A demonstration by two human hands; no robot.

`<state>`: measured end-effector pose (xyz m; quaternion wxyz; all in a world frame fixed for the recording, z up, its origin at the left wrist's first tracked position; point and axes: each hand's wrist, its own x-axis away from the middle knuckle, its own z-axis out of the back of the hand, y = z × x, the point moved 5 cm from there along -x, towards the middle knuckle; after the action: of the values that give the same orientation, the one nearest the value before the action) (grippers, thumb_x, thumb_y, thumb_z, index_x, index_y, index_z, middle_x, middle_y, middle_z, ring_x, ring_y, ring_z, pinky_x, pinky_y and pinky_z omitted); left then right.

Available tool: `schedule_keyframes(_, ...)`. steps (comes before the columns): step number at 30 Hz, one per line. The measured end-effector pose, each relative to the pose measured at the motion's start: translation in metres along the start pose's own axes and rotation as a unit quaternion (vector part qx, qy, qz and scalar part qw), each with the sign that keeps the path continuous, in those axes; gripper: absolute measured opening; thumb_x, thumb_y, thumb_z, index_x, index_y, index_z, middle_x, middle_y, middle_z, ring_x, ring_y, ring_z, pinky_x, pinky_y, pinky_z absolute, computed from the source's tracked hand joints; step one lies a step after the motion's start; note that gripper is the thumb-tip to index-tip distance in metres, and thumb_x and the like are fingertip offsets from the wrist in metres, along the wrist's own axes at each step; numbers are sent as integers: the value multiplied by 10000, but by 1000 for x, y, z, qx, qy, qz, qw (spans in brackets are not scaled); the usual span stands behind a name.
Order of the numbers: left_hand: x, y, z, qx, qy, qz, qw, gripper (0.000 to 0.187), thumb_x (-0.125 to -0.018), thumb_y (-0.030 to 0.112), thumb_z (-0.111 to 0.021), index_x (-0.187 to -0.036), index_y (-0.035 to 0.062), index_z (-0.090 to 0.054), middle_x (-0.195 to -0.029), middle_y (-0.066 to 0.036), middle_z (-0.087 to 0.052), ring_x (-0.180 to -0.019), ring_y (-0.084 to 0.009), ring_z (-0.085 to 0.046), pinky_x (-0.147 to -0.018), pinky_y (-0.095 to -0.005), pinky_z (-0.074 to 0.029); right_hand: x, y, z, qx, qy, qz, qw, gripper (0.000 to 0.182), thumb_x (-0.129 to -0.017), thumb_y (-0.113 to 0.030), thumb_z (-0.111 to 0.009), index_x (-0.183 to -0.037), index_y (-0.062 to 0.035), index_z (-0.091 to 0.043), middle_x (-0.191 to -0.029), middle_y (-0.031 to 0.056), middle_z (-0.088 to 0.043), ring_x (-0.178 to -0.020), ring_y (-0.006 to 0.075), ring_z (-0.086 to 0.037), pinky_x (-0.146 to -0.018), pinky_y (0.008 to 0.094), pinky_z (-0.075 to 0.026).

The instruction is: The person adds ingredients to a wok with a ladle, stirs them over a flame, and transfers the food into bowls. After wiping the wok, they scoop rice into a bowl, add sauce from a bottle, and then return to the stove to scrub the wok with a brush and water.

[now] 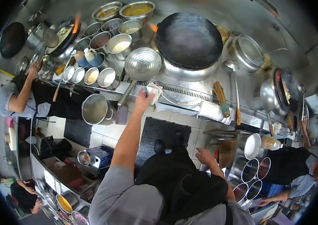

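Observation:
My left hand (144,102) reaches forward to the stove's front edge, its fingers closed on a folded white cloth (154,92). Just beside it lies a perforated strainer ladle (142,64), its handle sticking out over the edge. A large black wok (189,41) sits on the burner ahead, with smoke or steam rising from it. Down at my right side hangs my right hand (205,156), fingers loosely bent and apart, holding nothing.
Metal containers of seasonings (108,77) stand left of the strainer. A bamboo brush (220,99) and a ladle (235,88) lie right of the cloth. A big stockpot (95,109) stands at front left. Co-workers (20,93) work on both sides; flames show at the left wok.

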<state>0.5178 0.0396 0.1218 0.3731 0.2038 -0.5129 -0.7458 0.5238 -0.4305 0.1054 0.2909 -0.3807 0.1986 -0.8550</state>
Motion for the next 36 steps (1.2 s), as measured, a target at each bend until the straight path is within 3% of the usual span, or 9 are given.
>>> schedule_keyframes(3, 1, 23, -18, -51, -53, 16, 997, 614, -766, 309, -783, -1182, -86, -564, -1060, -204, -679, -955, -305, -668, -844, -392, -512, -10, -36, 31, 12, 46, -13, 999, 425, -866, -210, -591, -1224, 17, -594, -1126, 278, -634, -1054, 427, -602, -943, 463, -467)
schedule_keyframes(5, 0, -3, -24, 122, -54, 149, 980, 517, -761, 218, -763, -1169, -47, -587, -1044, -153, -683, -922, -300, -667, -825, -380, -516, -9, -54, 48, -48, 105, 33, 993, 409, -864, -197, -602, -1219, 7, -601, -1113, 270, -642, -1043, 400, -620, -929, 448, -481)
schedule_keyframes(7, 4, -19, -30, 412, -97, 155, 893, 493, -808, 248, -695, -1232, 29, -572, -1123, -131, -649, -1000, -268, -634, -928, -388, -488, -4, -55, 57, -51, 132, 30, 990, 394, -867, -186, -607, -1213, 2, -605, -1098, 251, -654, -1012, 376, -640, -903, 436, -499)
schedule_keyframes(9, 31, 15, -8, 532, -114, 234, 805, 516, -825, 255, -645, -1298, 84, -532, -1186, -143, -618, -1068, -326, -610, -1000, -483, -458, 9, -41, 60, -118, 111, -8, 987, 439, -869, -193, -637, -1266, -14, -574, -1113, 219, -661, -1037, 329, -652, -905, 387, -507)
schedule_keyframes(12, 48, 57, 14, 646, -261, 160, 699, 600, -810, 256, -619, -1361, 70, -470, -1274, -177, -573, -1195, -454, -534, -1033, -556, -436, 22, -9, 75, -46, 128, -57, 989, 429, -869, -194, -636, -1250, -6, -586, -1130, 209, -661, -1035, 299, -660, -895, 377, -514)
schedule_keyframes(17, 44, 92, 20, 635, -287, 168, 697, 601, -818, 220, -600, -1375, 54, -448, -1293, -177, -560, -1208, -448, -529, -987, -522, -499, 24, 16, 147, -24, 364, -36, 930, 403, -840, -139, -648, -1208, 19, -607, -1130, 230, -650, -934, 335, -667, -823, 388, -530)
schedule_keyframes(24, 17, 124, -27, 487, -241, 143, 827, 508, -902, 138, -564, -1375, 125, -379, -1260, -161, -558, -1158, -439, -569, -859, -516, -556, -27, 70, 226, 36, 493, -68, 867, 568, -784, -74, -629, -1336, -40, -499, -1178, 289, -541, -1088, 456, -517, -975, 478, -421)
schedule_keyframes(30, -19, 102, -92, 504, -131, 245, 818, 468, -991, 420, -502, -1346, 118, -459, -1297, -75, -564, -1195, -285, -546, -1002, -543, -464, -65, 116, 243, 52, 390, -161, 905, 717, -721, -65, -695, -1385, -106, -428, -1092, 249, -532, -1052, 437, -505, -955, 488, -426)
schedule_keyframes(36, -39, 122, -158, 521, -107, 279, 800, 497, -1010, 462, -422, -1339, 92, -461, -1310, -98, -536, -1219, -308, -510, -1037, -566, -423, -89, 158, 258, 16, 289, -139, 947, 737, -689, -59, -696, -1370, -49, -416, -1193, 284, -550, -1062, 461, -573, -939, 488, -475)
